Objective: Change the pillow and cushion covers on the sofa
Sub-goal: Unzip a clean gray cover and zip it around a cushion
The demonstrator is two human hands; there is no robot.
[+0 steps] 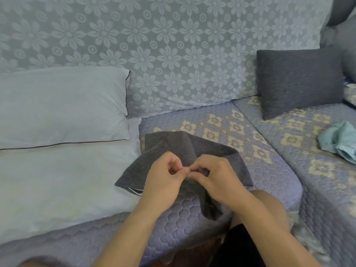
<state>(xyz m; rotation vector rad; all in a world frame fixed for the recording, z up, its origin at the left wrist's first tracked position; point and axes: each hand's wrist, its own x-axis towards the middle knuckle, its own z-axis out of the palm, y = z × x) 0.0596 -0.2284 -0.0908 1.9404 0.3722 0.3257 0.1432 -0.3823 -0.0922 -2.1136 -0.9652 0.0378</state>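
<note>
A dark grey textured cushion cover lies crumpled and empty on the quilted sofa seat in front of me. My left hand and my right hand meet at its near edge, fingers curled, both pinching the cover's fabric between thumb and fingertips. A white zip edge of the cover shows at its lower left corner. Two bare pale pillows lie at the left: one leans on the backrest, the other lies flat below it. A cushion in a dark grey cover stands at the right against the backrest.
The floral-patterned backrest fills the far side. A crumpled light blue cloth lies on the right seat section. More grey cushions sit at the top right corner. My knee is by the seat's front edge.
</note>
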